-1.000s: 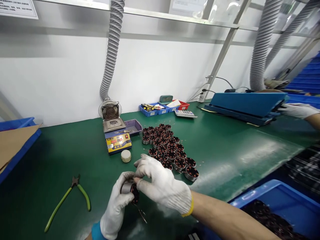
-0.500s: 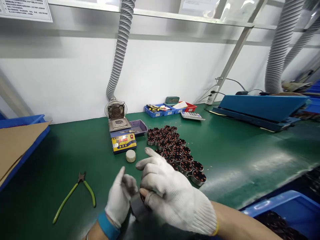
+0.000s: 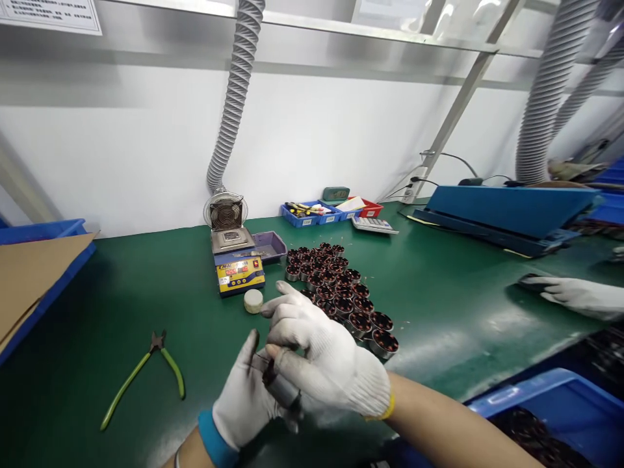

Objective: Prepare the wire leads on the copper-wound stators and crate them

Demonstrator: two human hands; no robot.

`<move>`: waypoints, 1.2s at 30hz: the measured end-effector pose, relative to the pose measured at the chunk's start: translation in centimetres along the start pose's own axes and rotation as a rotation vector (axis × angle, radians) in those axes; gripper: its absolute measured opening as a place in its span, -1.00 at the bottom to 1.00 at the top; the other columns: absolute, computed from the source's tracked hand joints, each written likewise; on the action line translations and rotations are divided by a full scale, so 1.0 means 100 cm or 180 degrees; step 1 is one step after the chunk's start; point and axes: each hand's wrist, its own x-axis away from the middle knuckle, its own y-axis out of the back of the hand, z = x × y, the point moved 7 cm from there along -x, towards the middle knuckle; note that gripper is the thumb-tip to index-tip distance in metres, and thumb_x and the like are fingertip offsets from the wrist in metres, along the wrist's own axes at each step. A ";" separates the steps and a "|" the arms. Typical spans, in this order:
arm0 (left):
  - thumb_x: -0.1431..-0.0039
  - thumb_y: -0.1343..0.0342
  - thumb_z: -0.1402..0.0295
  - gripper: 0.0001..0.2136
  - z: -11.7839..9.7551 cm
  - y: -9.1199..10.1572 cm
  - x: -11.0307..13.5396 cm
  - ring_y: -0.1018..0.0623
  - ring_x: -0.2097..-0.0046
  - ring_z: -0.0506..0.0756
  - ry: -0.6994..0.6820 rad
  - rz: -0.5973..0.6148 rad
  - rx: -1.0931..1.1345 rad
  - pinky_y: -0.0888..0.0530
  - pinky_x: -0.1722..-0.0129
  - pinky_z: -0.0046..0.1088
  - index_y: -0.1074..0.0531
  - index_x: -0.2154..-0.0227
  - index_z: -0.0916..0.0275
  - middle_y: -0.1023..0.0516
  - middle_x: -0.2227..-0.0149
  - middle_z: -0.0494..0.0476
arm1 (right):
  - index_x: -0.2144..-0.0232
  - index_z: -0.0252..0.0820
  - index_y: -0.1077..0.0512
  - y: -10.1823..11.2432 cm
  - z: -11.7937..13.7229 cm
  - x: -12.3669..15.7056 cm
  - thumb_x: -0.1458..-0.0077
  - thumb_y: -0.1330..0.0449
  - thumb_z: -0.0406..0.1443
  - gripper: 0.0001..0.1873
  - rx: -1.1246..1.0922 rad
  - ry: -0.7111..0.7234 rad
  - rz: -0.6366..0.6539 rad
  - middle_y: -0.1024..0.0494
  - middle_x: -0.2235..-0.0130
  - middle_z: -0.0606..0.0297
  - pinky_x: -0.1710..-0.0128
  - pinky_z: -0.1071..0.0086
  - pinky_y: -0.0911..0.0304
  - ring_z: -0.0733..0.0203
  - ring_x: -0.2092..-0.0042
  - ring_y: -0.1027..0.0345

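Note:
A motor stator (image 3: 283, 392), a grey metal cylinder with dark copper windings at its end, is tilted between my gloved hands. My left hand (image 3: 251, 396) cradles it from below, thumb up and fingers curled under it. At its wound end, the thumb and fingers of my right hand (image 3: 316, 354) are pinched together; whether a thin wire is between them is too small to tell. Beyond my right hand, several similar stators (image 3: 359, 323) stand in packed rows, windings up. A small round white pot (image 3: 253, 301) sits just past my fingertips.
Green-handled cutters (image 3: 156, 344) lie open at left. Behind the pot stand a yellow-and-blue solder pot unit (image 3: 240, 274) and a purple tray (image 3: 270, 247). A blue bin (image 3: 541, 390) is at lower right. A co-worker's gloved hand (image 3: 580, 296) holds a dark part at far right.
The stator has tipped over and turned between my hands, and my left palm now shows more openly beneath it. My right hand has shifted slightly left. A co-worker's hand has appeared at right.

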 end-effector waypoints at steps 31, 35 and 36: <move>-0.10 -0.09 0.09 -0.68 -0.068 0.031 0.016 -0.32 0.59 -0.01 -0.0866 -0.1419 -0.2185 -0.25 0.59 -0.52 -0.32 0.58 0.22 -0.33 0.59 -0.02 | -0.05 -0.18 -0.33 -0.023 -0.058 0.070 0.21 -0.16 -0.44 -0.34 -0.0020 -0.0709 0.0182 -0.51 0.00 0.14 -0.03 0.27 -0.35 0.11 0.00 -0.42; -0.04 -0.15 0.11 -0.73 -0.063 0.014 0.011 -0.39 0.47 0.04 -0.0766 -0.0825 -0.2804 -0.32 0.51 -0.50 -0.41 0.51 0.24 -0.41 0.52 0.05 | -0.03 -0.18 -0.36 -0.021 -0.059 0.068 0.19 -0.18 -0.42 -0.38 -0.0049 -0.0827 0.0253 -0.53 0.02 0.15 -0.01 0.29 -0.34 0.12 0.03 -0.43; -0.03 -0.17 0.16 -0.76 -0.057 0.010 0.010 -0.37 0.46 0.04 -0.0629 -0.0709 -0.3016 -0.31 0.49 -0.51 -0.41 0.54 0.25 -0.40 0.53 0.04 | -0.02 -0.18 -0.36 -0.022 -0.059 0.068 0.19 -0.19 -0.40 -0.39 -0.0098 -0.0825 0.0316 -0.52 0.02 0.15 -0.02 0.28 -0.34 0.11 0.03 -0.43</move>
